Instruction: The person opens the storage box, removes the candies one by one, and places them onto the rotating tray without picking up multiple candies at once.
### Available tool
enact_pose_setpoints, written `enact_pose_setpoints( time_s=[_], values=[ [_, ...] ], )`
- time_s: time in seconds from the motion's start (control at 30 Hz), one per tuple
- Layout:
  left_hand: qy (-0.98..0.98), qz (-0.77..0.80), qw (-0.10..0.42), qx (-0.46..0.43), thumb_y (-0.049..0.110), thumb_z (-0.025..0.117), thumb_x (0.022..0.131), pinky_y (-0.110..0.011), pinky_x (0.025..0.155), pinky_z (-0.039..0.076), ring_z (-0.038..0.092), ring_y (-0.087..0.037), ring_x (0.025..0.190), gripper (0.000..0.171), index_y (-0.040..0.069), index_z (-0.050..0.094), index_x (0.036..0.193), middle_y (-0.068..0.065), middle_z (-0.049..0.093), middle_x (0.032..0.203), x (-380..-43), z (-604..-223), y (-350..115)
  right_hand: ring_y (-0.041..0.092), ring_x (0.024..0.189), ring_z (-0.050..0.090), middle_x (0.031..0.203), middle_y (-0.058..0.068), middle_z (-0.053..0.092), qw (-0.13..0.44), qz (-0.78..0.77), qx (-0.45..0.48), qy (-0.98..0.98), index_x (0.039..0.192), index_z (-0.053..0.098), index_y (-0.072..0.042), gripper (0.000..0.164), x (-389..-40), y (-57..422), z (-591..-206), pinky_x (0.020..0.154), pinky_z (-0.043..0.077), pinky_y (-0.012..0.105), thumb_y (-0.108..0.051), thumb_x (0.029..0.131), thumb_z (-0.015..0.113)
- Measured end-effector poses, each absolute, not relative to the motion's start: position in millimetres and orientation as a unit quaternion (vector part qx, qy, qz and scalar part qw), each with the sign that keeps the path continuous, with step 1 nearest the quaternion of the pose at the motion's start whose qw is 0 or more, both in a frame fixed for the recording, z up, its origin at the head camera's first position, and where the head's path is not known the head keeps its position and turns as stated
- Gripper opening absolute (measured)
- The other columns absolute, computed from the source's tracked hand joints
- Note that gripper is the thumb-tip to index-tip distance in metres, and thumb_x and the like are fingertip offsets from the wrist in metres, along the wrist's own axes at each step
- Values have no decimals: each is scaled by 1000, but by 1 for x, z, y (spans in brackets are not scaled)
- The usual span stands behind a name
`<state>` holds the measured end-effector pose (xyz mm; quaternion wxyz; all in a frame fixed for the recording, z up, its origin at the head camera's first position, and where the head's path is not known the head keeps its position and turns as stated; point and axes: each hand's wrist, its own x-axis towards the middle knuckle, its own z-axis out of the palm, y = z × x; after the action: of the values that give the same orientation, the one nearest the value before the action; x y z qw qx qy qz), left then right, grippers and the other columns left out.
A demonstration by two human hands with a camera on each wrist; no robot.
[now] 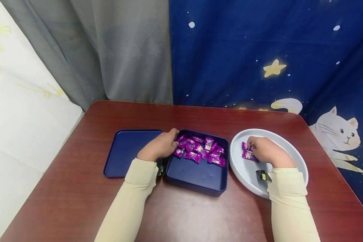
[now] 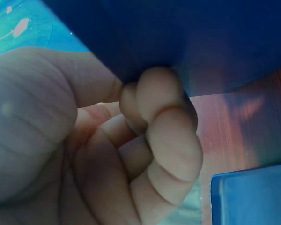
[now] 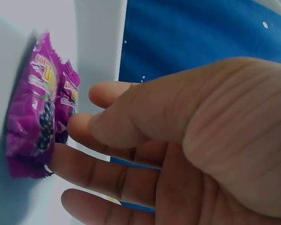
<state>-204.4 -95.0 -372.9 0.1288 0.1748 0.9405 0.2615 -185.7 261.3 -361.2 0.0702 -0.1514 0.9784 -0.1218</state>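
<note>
At its far left corner, a dark blue square box [image 1: 196, 176] is gripped by my left hand [image 1: 160, 145]. In the left wrist view, the curled fingers and thumb meet at the edge of the box wall [image 2: 178, 37]. Several purple-wrapped candies [image 1: 201, 151] lie heaped in the far half of the box. My right hand [image 1: 267, 151] is over a round white tray [image 1: 301, 164], its fingertips right at two more wrapped candies [image 1: 248, 155]. The right wrist view shows the nearer candy [image 3: 33, 112] with a grape-like picture on its wrapper, beside loosely bent fingers holding nothing.
A flat blue lid-like tray [image 1: 122, 151] lies left of the box, partly behind my left hand. All of it stands on a reddish-brown table [image 1: 72, 178]. Grey and blue curtains [image 1: 230, 50] hang along the far edge.
</note>
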Motion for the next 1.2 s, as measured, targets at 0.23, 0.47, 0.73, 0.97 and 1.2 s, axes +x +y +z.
enact_pose_setpoints(
  time_s=[0.23,0.47,0.73,0.97,1.2],
  values=[
    [939,263,130,177,19,48,96,-45,96,44,51,-22,111,46,3,35,138,-16,53,130,-205,-372,-95,19,63,50,72,8,58,56,-115,-154,980,103,61,2,22,-185,262,-354,62,46,39,0,82,53],
    [941,257,126,181,19,49,96,-46,98,43,51,-22,113,46,4,36,138,-16,52,132,-206,-372,-93,32,87,60,102,22,65,57,-121,-152,979,116,58,2,33,-175,250,-337,80,50,53,-7,84,61],
    [942,256,130,172,19,49,96,-46,97,43,51,-23,112,47,4,36,138,-16,54,130,-206,-374,-94,27,79,62,106,23,64,45,-141,-203,968,117,57,0,33,-175,219,-328,68,53,43,-9,85,58],
    [943,256,131,166,20,49,96,-46,97,44,52,-23,112,47,5,35,139,-16,54,130,-206,-374,-93,28,94,58,103,17,64,25,-143,-256,956,113,59,1,32,-177,179,-328,87,47,49,-9,83,64],
    [941,261,129,169,20,49,96,-46,98,43,51,-23,113,47,4,35,139,-16,53,131,-204,-372,-94,26,97,58,108,15,64,32,-132,-284,949,114,60,-5,33,-178,142,-327,90,47,47,-13,83,66]
  ],
)
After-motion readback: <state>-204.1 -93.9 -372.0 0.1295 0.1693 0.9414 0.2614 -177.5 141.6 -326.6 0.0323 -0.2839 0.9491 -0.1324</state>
